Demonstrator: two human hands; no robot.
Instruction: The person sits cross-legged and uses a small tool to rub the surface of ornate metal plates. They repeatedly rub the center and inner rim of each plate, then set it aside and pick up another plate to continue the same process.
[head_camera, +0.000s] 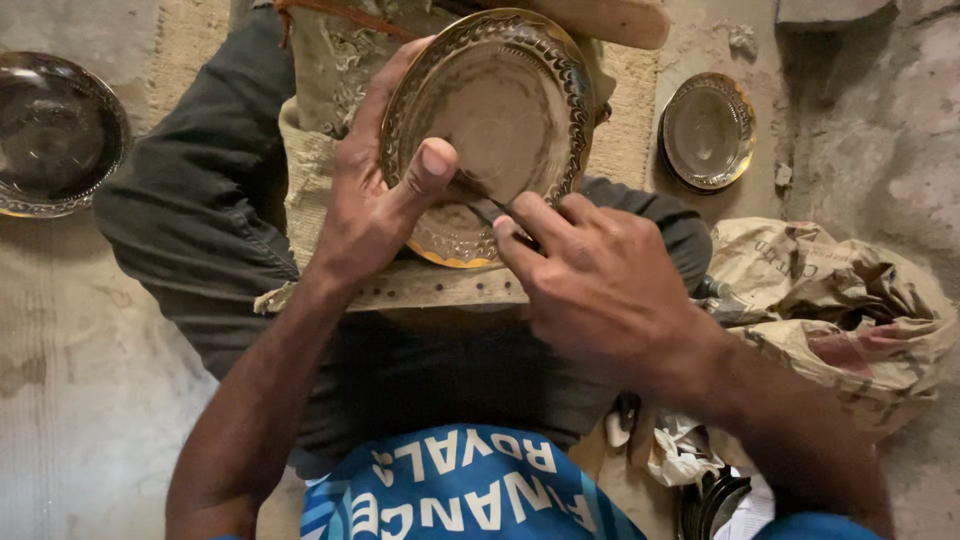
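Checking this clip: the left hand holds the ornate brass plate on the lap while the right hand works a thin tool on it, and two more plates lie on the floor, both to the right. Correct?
Not quite. The head view shows one spare plate on the right and the other plate on the left. The left hand does hold the brass plate while the right hand works the thin tool.

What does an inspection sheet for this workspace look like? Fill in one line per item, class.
Surface: wooden board across the person's lap, over a concrete floor.
Job's things: ornate brass plate, tilted on the board; thin tool against it.
Clutter: crumpled paper; two more plates, and.
Grippers: left hand grips the plate's rim; right hand pinches the tool.
Cables: nothing seen.
Surroundings: rough stone.
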